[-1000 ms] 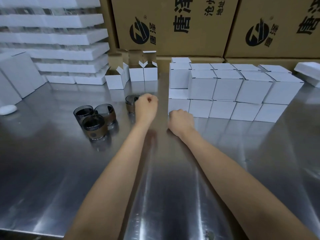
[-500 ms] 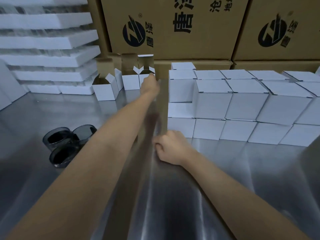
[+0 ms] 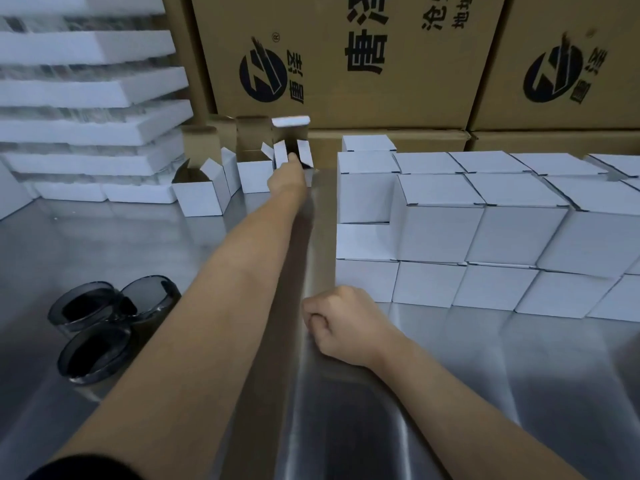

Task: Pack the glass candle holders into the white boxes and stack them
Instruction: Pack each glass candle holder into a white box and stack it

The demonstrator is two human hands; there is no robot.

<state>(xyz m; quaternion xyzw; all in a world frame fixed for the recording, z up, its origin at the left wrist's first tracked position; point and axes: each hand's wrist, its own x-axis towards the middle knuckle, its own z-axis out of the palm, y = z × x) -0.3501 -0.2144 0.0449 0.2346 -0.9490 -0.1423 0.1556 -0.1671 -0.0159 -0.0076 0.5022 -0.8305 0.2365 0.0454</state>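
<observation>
**Left hand at the open box, right hand fisted on the worktop**

The left hand (image 3: 286,178) is stretched far out across the steel worktop (image 3: 349,427). Its fingertips meet the mouth of an open white box (image 3: 305,154) at the far middle, between that box's two raised side flaps. From here I cannot tell whether the fingers have hold of the box or only touch it. The box's lid flap stands upright behind them.

The right hand (image 3: 343,323) lies near the middle of the worktop, curled into a loose fist with nothing in it. It sits just in front of the near left corner of the closed boxes.

Three dark smoky glass candle holders (image 3: 93,351) stand clustered at the near left, touching one another, mouths up, just left of the outstretched forearm and well apart from either hand.

Two more open boxes (image 3: 199,199) stand to the left of the one being reached for, lids and flaps up.

To the right, closed white boxes (image 3: 440,233) stand two high in a tight block that runs off the right edge, with one more box on top at its far left corner.

Along the far wall stand big brown cartons (image 3: 398,81) with black printed logos and characters. At the far left is a pile of white foam trays (image 3: 86,95).
</observation>
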